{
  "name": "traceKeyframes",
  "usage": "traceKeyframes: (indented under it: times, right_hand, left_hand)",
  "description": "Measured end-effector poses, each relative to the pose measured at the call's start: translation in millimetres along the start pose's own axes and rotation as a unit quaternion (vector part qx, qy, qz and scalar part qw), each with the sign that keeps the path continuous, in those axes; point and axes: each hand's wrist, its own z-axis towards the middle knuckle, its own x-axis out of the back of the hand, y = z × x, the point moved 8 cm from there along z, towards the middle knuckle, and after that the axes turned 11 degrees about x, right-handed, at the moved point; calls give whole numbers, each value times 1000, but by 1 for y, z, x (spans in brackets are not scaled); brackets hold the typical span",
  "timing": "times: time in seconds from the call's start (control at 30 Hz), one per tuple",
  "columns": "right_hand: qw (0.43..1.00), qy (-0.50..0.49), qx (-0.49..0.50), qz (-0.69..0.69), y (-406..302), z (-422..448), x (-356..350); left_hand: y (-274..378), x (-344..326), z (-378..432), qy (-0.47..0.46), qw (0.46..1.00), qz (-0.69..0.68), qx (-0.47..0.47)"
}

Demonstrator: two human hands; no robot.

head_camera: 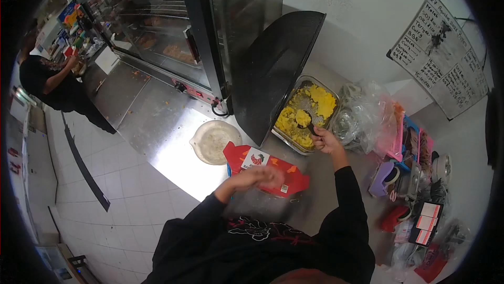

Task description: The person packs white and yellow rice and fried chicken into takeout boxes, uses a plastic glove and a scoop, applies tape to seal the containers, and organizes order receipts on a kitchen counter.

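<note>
My right hand (325, 141) grips the handle of a black scoop (309, 125), whose bowl holds a mound of yellow food (302, 118). The scoop is over a rectangular metal tray (292, 147) with more yellow crumbly food, perhaps rice or scrambled egg, spread unevenly so the bottom shows in places. Blurred by motion, my left hand (258, 177) is above a red printed carton (293, 179) with folded-out flaps, and nothing shows in its grasp. Whether it touches the carton is hard to tell.
A shallow round dish (215, 142) sits left of the carton. Behind it stand a glass warming cabinet (157, 28) and a large black curved panel (271, 67). Plastic bags (354, 114), baskets (409, 138) and tape dispensers (393, 217) crowd the right. Another person (51, 75) stands far left.
</note>
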Motion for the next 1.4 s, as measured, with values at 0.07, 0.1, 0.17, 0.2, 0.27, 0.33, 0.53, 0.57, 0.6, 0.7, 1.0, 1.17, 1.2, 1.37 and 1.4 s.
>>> traceKeyframes:
  times: [0.07, 0.1, 0.17, 0.2, 0.27, 0.33, 0.53, 0.57, 0.6, 0.7, 1.0, 1.17, 1.2, 1.37, 1.4]
  right_hand:
    - [1000, 1, 13, 1, -3, -10, -16]
    - [1000, 5, 24, -3, -7, -18, -25]
    - [999, -24, 27, 12, -8, -35, -45]
    - [998, -48, 35, 23, -10, -46, -54]
    - [997, -57, 19, 45, -11, -72, -74]
    - [995, -60, -1, 74, -8, -103, -96]
    - [984, -26, -89, 150, 36, -177, -139]
    - [974, -30, -124, 188, 55, -182, -144]
    - [961, -32, -155, 226, 71, -184, -148]
    - [967, -39, -140, 208, 109, -162, -144]
    - [880, 209, 133, -406, 129, -83, -115]
    - [606, 198, 141, -758, 115, -76, -155]
    - [569, 235, 225, -756, 111, -77, -163]
    - [566, 232, 265, -745, 113, -82, -158]
    - [568, 225, 265, -746, 111, -80, -158]
  left_hand:
    - [-16, -3, -35, -57, 986, 109, 114]
    - [-36, -9, -51, -117, 945, 209, 221]
    - [-45, 15, -50, -68, 929, 315, 182]
    - [-41, 26, -46, -25, 898, 418, 134]
    - [6, 24, -35, 62, 890, 447, -60]
    - [39, 22, -25, 148, 869, 471, -24]
    - [79, 22, -14, 239, 829, 498, -89]
    - [80, 26, -14, 244, 829, 496, -90]
    - [82, 27, -12, 232, 820, 514, -99]
    - [70, 35, -9, 245, 766, 594, -26]
    - [5, 69, -38, 513, 587, 604, -164]
    - [13, 66, -48, 513, 628, 540, -225]
    - [15, 65, -53, 513, 639, 509, -263]
    - [11, 68, -59, 531, 658, 459, -274]
    - [11, 70, -59, 536, 663, 445, -273]
